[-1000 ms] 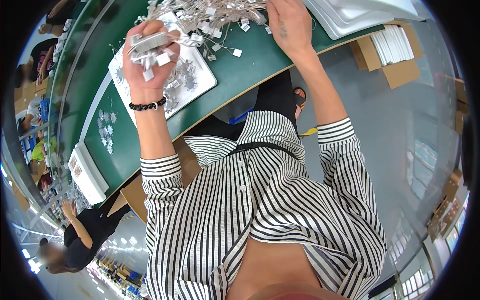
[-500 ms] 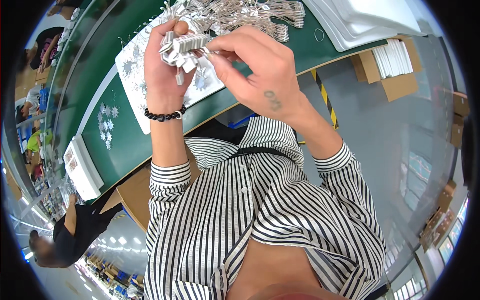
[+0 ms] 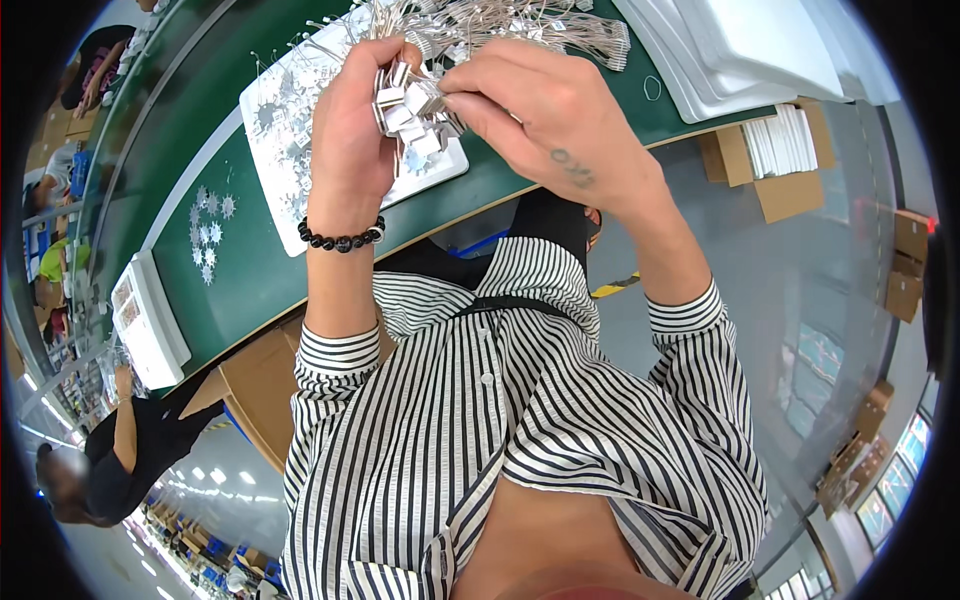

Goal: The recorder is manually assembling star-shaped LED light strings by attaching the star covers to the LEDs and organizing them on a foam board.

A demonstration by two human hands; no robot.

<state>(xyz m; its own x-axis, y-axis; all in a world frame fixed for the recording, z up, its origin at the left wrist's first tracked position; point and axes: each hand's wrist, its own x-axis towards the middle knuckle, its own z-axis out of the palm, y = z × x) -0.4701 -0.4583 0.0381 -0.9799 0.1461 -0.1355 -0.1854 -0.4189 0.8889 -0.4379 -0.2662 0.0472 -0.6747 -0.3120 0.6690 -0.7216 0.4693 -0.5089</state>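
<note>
My left hand (image 3: pixel 352 130), with a black bead bracelet on the wrist, holds a bunch of small silver-white tags on thin wires (image 3: pixel 412 108) above the green table (image 3: pixel 240 270). My right hand (image 3: pixel 545 125) meets it from the right and pinches tags in the same bunch with thumb and fingertips. Beneath both hands lies a white tray (image 3: pixel 290 165) with star-shaped clusters of the same tags. A big loose heap of wired tags (image 3: pixel 510 25) lies on the table just behind my hands.
Stacked white trays (image 3: pixel 740 60) sit at the table's far right, another white tray (image 3: pixel 150 320) at the left. Small tag clusters (image 3: pixel 208 235) lie on the green surface. Open cardboard boxes (image 3: pixel 785 165) stand on the floor at right. A person in black (image 3: pixel 125 460) works at lower left.
My right hand came back from the heap to the bunch in my left hand and now pinches it. Both hands have drawn slightly closer to me.
</note>
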